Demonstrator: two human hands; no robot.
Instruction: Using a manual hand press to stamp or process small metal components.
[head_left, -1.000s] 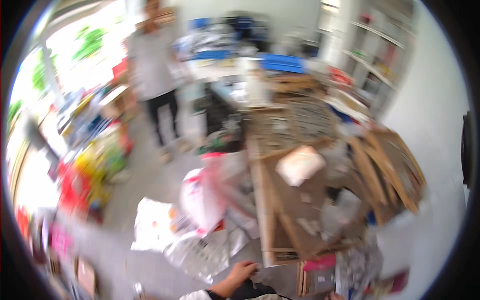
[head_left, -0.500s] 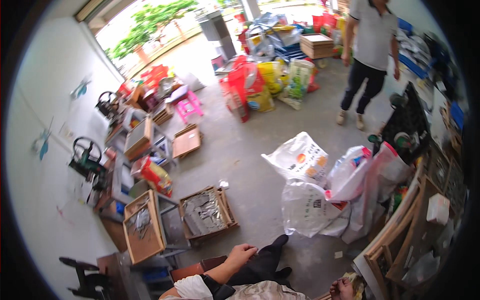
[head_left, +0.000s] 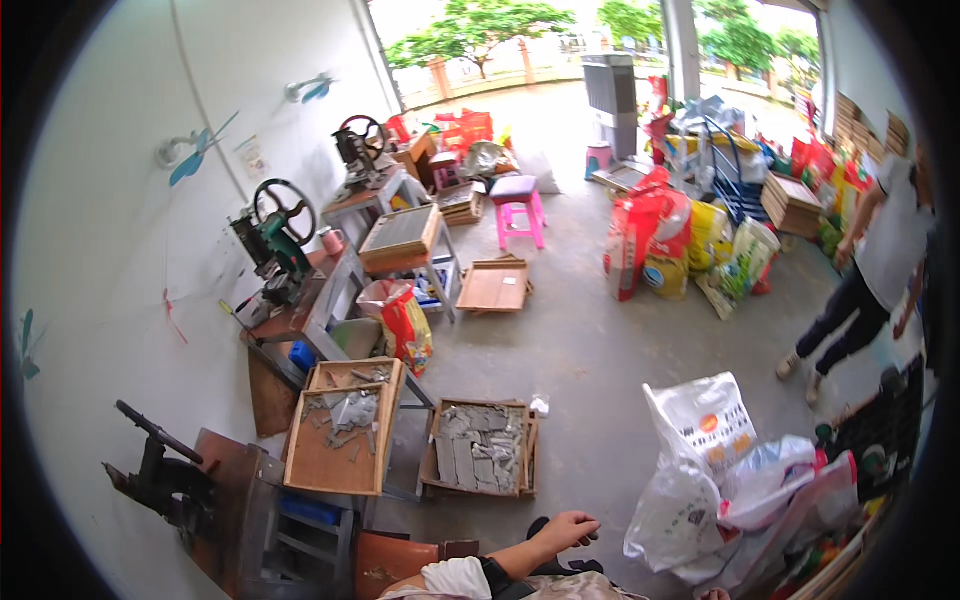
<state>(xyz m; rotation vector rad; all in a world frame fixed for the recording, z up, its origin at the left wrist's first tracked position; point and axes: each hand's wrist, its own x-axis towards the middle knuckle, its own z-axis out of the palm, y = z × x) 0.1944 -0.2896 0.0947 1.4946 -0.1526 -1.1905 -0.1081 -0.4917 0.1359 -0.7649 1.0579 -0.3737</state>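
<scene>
My left hand (head_left: 570,532) reaches in from the lower edge over my dark-clothed leg, its fingers loosely bent and apart, with nothing visible in them. Only a sliver of my right hand (head_left: 716,594) shows at the bottom edge; its fingers are mostly hidden. Closest to the left hand, on the floor, lies a wooden tray (head_left: 530,470) filled with grey flat strips (head_left: 470,450). White plastic sacks (head_left: 680,510) stand to the right. Further left, a tilted wooden tray (head_left: 330,465) on a metal stand holds loose grey pieces (head_left: 352,410).
Hand-wheel presses (head_left: 285,245) stand on benches along the left wall. A pink stool (head_left: 520,220), stacked wooden trays (head_left: 495,287) and red and yellow bags (head_left: 650,240) sit further back. A person (head_left: 880,240) stands at the right, beyond the sacks. A grey cabinet (head_left: 610,100) stands by the doorway.
My view has turned to the right and tilted, so the scene is shifted. My right hand has nearly left the picture; my left hand sits lower and further right in it.
</scene>
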